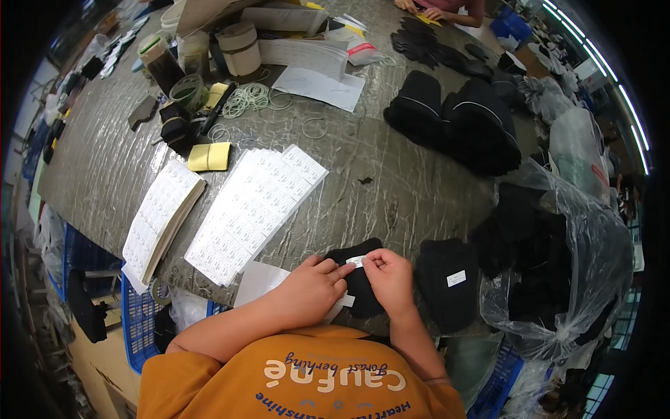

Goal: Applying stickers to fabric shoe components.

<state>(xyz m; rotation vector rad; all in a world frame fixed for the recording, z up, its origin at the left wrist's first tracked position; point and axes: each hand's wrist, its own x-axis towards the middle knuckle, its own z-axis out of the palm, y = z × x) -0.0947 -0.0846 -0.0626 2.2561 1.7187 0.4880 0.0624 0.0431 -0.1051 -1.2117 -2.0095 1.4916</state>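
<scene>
My right hand (389, 279) pinches a small white label (355, 262) at the upper part of a black fabric piece (363, 300), which lies on the table edge in front of me. My left hand (312, 288) rests on the same piece, fingers stretched out, one fingertip touching the label's left end. A second white tag shows just below the left fingers; whether it is stuck to the fabric cannot be seen. To the right lies another black fabric piece (447, 307) bearing a white label (456, 278). Beneath my left forearm is a white paper sheet (262, 281).
Fanned label sheets (258, 209) and a thick label stack (162, 220) lie left. Behind them are a yellow pad (209, 157), rubber bands (248, 100) and jars. Black piles (481, 119) stand far right, an open plastic bag (593, 279) nearer. A co-worker's hands (426, 10) are across the table.
</scene>
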